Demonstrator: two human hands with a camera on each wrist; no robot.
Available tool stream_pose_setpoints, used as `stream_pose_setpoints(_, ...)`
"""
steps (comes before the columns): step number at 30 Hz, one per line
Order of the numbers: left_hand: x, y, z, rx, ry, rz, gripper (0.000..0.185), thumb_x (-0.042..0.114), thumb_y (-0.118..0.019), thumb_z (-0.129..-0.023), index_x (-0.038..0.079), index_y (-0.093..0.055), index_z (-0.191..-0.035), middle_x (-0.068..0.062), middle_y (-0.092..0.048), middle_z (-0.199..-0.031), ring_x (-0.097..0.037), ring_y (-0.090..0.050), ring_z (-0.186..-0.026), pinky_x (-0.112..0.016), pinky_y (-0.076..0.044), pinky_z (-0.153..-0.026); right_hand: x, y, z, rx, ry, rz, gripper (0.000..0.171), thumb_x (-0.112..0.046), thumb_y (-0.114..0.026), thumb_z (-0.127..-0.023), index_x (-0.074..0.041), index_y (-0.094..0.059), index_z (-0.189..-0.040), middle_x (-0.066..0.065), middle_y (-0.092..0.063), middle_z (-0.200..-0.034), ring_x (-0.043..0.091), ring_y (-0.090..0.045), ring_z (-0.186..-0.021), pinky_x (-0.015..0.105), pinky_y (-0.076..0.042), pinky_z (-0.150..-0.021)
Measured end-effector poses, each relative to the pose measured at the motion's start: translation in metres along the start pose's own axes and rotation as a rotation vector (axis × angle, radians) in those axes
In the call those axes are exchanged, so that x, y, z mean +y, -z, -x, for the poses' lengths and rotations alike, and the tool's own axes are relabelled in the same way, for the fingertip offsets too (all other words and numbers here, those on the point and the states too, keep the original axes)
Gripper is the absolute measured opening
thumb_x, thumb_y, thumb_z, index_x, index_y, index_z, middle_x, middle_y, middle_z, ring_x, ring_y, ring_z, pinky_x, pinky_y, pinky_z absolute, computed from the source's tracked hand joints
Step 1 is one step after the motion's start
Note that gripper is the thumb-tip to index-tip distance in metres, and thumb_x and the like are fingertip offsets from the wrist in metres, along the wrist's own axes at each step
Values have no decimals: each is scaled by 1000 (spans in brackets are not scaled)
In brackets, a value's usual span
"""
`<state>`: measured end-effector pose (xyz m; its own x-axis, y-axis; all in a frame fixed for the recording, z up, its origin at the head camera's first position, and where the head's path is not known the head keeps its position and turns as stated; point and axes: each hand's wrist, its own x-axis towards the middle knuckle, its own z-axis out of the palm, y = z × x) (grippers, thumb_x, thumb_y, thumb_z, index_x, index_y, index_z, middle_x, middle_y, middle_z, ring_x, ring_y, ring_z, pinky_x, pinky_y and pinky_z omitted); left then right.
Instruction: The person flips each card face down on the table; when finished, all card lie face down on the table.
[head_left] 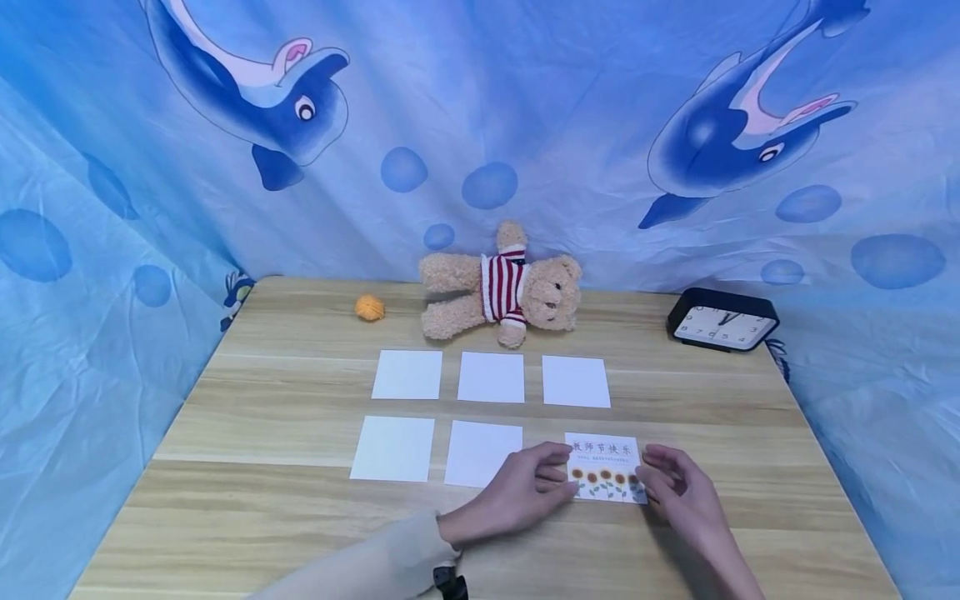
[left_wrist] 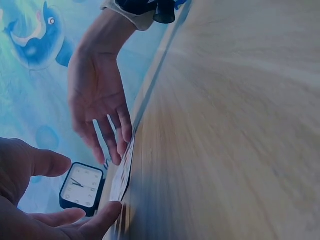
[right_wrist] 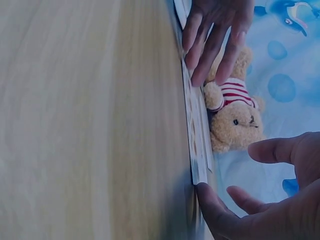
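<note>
A white card (head_left: 604, 467) printed with Chinese characters and a row of sunflowers lies flat on the wooden table. On its left edge, my left hand (head_left: 525, 490) rests with relaxed, slightly bent fingers. My right hand (head_left: 686, 498) is at the card's right edge, thumb and fingers apart. In the left wrist view, the card (left_wrist: 121, 175) appears edge-on, with a fingertip at its near end. The right wrist view likewise shows a fingertip touching the end of the card (right_wrist: 196, 145). Neither hand pinches it.
Blank white cards lie beside it: two in the same row, like this one (head_left: 483, 452), and three behind (head_left: 491, 377). Toward the back are an orange yarn ball (head_left: 370, 307), a teddy bear (head_left: 504, 287) on its side and a black clock (head_left: 722, 321). A dolphin-print curtain (head_left: 480, 100) hangs behind.
</note>
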<state>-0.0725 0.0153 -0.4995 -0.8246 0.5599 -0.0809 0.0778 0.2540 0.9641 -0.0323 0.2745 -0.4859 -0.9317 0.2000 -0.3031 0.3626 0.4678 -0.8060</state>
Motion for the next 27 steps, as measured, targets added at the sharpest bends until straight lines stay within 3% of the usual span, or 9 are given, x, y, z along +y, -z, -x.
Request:
stream_pose_setpoints(3, 1, -1, 1, -6, 6, -3, 55, 24, -73, -98, 2, -56, -146, -21, -63, -143, -24, -73, -115, -14, -59, -90, -2, -1, 2, -15, -19, -55, 58, -23, -66, -104, 2, -44, -151, 28, -51, -152, 31, -64, -128, 11, -57, -89)
stream_pose_setpoints(9, 2, -3, 3, -7, 10, -7, 57, 26, -73, -98, 2, -55, -147, -21, -61, -147, -23, -74, -114, -15, -59, -90, -2, -1, 1, -34, -75, -189, 61, -25, -62, -106, 1, -38, -155, 27, -45, -157, -11, -58, -109, 13, -57, -93)
stream_pose_setpoints(11, 1, -3, 4, -9, 7, -20, 57, 26, -72, -99, 2, -55, -147, -21, -61, -147, -22, -74, -114, -15, -59, -90, -1, -1, 0, -34, -86, -227, 60, -24, -61, -106, 2, -37, -155, 27, -44, -158, -17, -55, -104, 13, -57, -92)
stream_pose_setpoints(18, 2, -4, 5, -28, -14, -128, 58, 27, -75, -97, 1, -56, -146, -16, -68, -127, -18, -71, -113, -17, -59, -94, -1, 0, -3, -37, -136, -314, 63, -20, -64, -104, 2, -35, -155, 20, -54, -148, -6, -64, -101, 19, -60, -89)
stream_pose_setpoints(24, 6, -5, 6, -29, -82, -361, 58, 41, -70, -99, 7, -59, -145, -9, -64, -143, -19, -62, -129, -30, -54, -109, -6, 6, -3, -43, -125, -308, 58, -24, -61, -106, 0, -39, -154, 5, -75, -124, 4, -72, -94, 24, -63, -83)
stream_pose_setpoints(27, 8, -5, 7, -29, -72, -388, 58, 49, -63, -101, 11, -59, -145, -7, -61, -149, -22, -57, -138, -37, -49, -115, -12, 7, -3, -48, -119, -298, 59, -36, -60, -107, -2, -43, -152, 2, -77, -118, 5, -73, -94, 24, -63, -84)
